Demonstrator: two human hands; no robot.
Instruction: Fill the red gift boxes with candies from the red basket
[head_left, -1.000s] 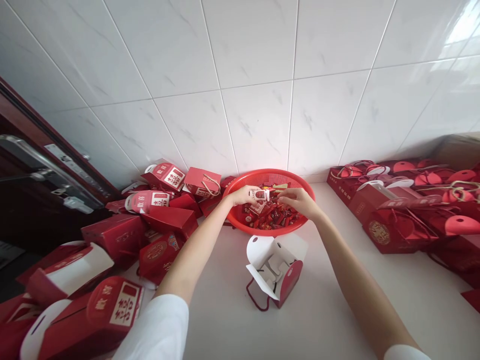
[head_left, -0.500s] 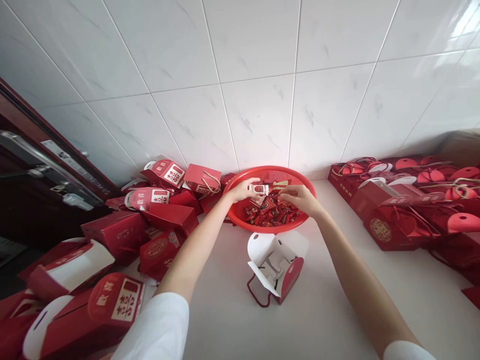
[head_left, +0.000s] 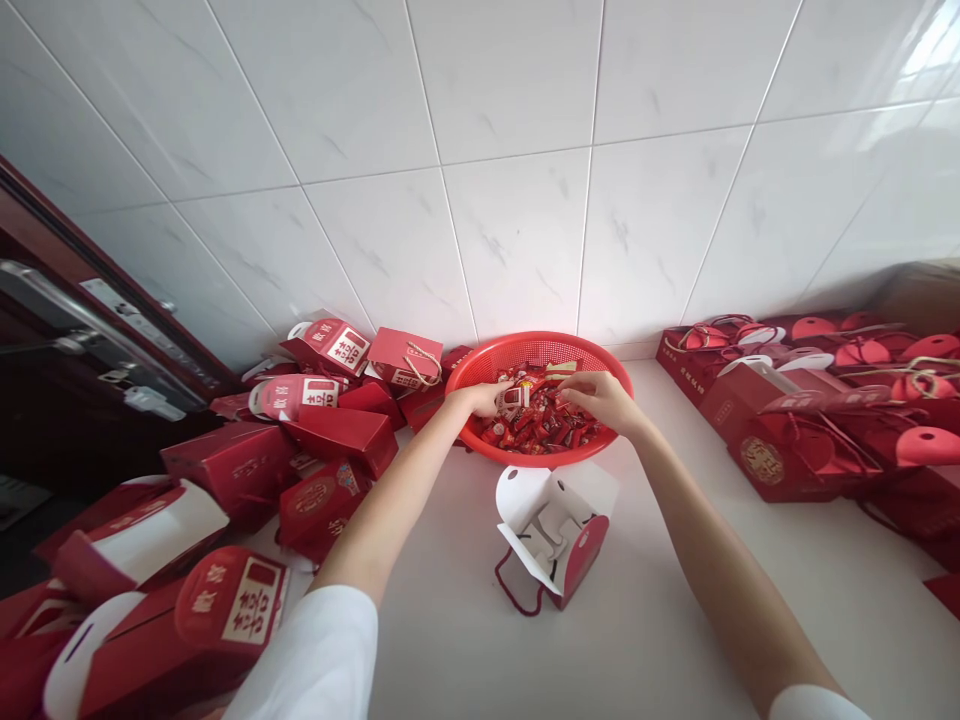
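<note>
A red plastic basket [head_left: 541, 459] stands against the wall, with many small red-wrapped pieces [head_left: 551, 425] inside. Over its left part, my left hand [head_left: 487, 399] is closed on a small white-and-red packet [head_left: 513, 398]. My right hand [head_left: 598, 395] is over the basket's right side, fingers pinched together among the wrapped pieces; what they hold, if anything, is too small to make out. In front of the basket an open red gift box [head_left: 585, 560] with a white inside and a dark red cord handle rests on the table.
Red gift boxes [head_left: 341, 425] are heaped along the left side of the white table [head_left: 450, 640]. More red boxes with cord handles [head_left: 765, 440] crowd the right side. A tiled wall [head_left: 517, 240] rises behind, and a dark door [head_left: 75, 330] is at the far left.
My left hand has lowered slightly toward the wrapped pieces, and the packet has tilted and moved down with it. My right hand has hardly moved.
</note>
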